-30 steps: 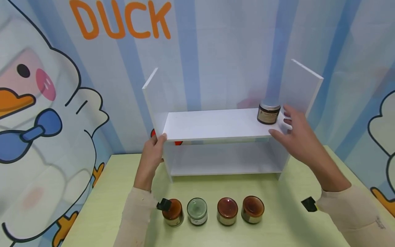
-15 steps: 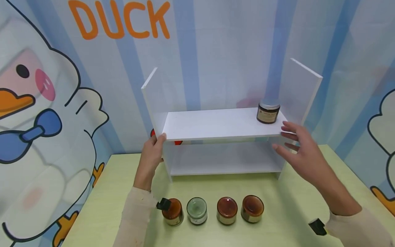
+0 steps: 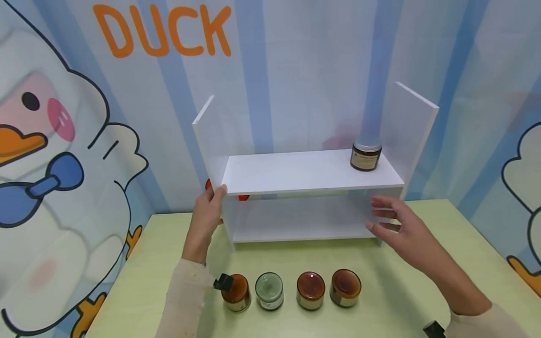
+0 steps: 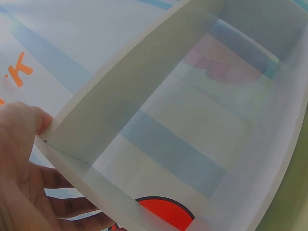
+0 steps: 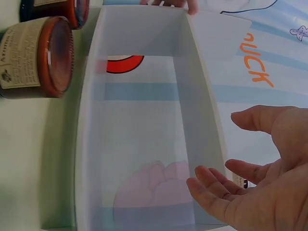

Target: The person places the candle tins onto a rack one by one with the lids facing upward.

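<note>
A white two-tier shelf (image 3: pixel 296 172) with tall side panels stands on the table. My left hand (image 3: pixel 206 211) grips its left side panel; in the left wrist view the thumb (image 4: pixel 42 120) lies at the front edge and the fingers reach along the outer face. Relaxed and holding nothing, my right hand (image 3: pixel 401 230) hovers before the shelf's lower right corner. On the upper tier, near the right panel, a dark jar (image 3: pixel 366 157) with a cream label and silvery lid sits upright. In the right wrist view its label peeks out behind the right fingers (image 5: pixel 211 192).
In front of the shelf several glass jars form a row: an amber one (image 3: pixel 237 295) at left, a green one (image 3: pixel 269 292), then reddish-brown (image 3: pixel 311 292) and brown (image 3: pixel 345 288) ones. A printed duck curtain (image 3: pixel 313 70) hangs behind the pale green table (image 3: pixel 152 272).
My right hand has moved away from beside the dark jar, down and toward me, to the front of the lower tier. The left hand keeps its hold, and the jars stay put.
</note>
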`<state>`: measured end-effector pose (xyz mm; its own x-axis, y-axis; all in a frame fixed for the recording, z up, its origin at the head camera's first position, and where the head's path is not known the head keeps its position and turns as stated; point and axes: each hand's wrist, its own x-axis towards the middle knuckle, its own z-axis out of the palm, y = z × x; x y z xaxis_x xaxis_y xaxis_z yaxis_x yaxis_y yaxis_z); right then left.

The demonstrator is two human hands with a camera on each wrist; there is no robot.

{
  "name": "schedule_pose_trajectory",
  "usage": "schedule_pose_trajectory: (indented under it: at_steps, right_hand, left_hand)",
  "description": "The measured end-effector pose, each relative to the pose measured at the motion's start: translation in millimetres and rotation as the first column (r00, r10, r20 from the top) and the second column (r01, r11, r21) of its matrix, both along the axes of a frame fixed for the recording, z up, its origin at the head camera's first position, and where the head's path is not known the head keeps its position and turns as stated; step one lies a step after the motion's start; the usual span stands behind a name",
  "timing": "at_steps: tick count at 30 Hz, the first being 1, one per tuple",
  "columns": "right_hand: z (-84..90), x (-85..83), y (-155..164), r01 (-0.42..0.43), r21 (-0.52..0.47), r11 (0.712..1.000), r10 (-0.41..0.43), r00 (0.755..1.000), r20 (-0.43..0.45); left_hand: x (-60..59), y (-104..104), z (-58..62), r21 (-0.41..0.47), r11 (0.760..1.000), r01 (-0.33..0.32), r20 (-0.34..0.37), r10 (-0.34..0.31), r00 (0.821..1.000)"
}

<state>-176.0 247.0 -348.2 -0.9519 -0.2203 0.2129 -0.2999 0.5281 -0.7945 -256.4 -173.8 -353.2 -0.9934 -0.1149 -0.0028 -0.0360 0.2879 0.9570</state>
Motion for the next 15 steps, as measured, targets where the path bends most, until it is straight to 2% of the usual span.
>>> schedule_pose_trajectory:
  at_steps: [9,15]
  right_hand:
    - [-18.2,6.3,-4.0,-0.06,0.003,0.998,0.06,0.997,0.043]
    - [-23.6,7.2,-6.4,-0.108,0.069,0.992,0.102,0.991,0.088]
  left_hand:
    - [-0.6,0.1,-2.0,0.015,1.0,0.006,-0.017,-0.006,1.0]
    - [-0.1,0.0,-2.3,0.013,1.0,0.006,-0.023,-0.005,1.0]
